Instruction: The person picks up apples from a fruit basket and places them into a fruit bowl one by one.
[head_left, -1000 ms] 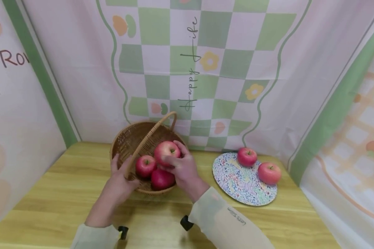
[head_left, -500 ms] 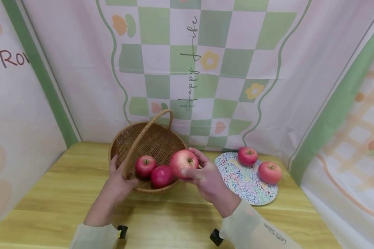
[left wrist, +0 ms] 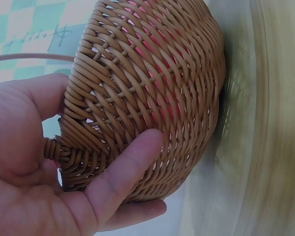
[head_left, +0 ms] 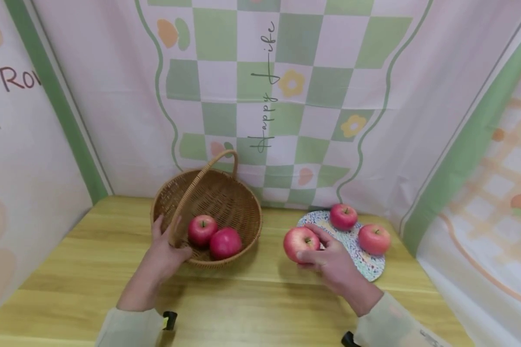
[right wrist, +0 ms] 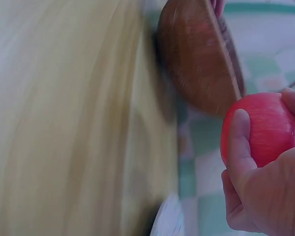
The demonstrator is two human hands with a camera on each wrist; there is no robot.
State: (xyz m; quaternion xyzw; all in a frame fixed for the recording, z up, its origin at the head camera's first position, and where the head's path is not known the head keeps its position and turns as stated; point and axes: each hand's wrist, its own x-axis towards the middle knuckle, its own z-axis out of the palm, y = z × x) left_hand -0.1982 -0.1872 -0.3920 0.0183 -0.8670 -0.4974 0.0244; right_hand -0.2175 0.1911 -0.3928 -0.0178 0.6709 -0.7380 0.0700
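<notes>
My right hand (head_left: 336, 262) grips a red apple (head_left: 301, 245) above the table, just left of the patterned plate; the right wrist view shows the fingers curled round the apple (right wrist: 263, 128). At the left, my left hand (head_left: 164, 258) holds the near rim of a wicker basket (head_left: 247, 212) by the foot of its handle. In the left wrist view its fingers (left wrist: 123, 172) lie along the woven outside, with the thumb over the rim. Two apples, one with its stem up (head_left: 202, 230) and a darker one (head_left: 226, 243), lie inside the basket.
The speckled round plate (head_left: 371, 267) bears two apples, one at the back (head_left: 343, 217) and one at the right (head_left: 374, 239). A printed curtain (head_left: 260, 96) hangs close behind the wooden table (head_left: 243, 303).
My right hand has lifted the apple out of the basket and carried it right, toward the plate. The left hand has stayed at the basket's rim.
</notes>
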